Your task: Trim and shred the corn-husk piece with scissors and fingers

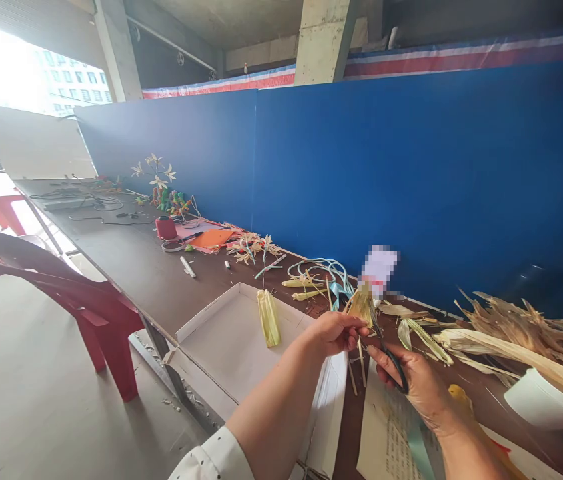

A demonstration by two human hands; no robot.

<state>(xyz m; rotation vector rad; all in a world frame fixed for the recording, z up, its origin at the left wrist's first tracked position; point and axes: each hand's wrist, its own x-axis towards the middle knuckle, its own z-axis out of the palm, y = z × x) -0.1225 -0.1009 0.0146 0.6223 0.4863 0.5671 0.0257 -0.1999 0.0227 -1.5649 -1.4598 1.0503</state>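
My left hand [340,331] pinches a piece of dry corn husk [360,308] between thumb and fingers. Wrapped in my right hand [414,377] is a pair of scissors [397,369] with dark handles, its blades up against the right side of that husk. Whether the blades are apart I cannot make out. To the left, a pleated, yellow-green husk piece [268,319] lies over a white shallow box lid [226,327]. Printed paper [386,427] lies below my right hand.
Loose husks [526,327] pile up at the right by a white bowl [546,400]. Blue cord [328,270], husk flowers [248,247], orange paper [211,239] and a red container [165,228] line the table's back. A blue partition [411,167] stands behind; a red chair [101,307] stands left.
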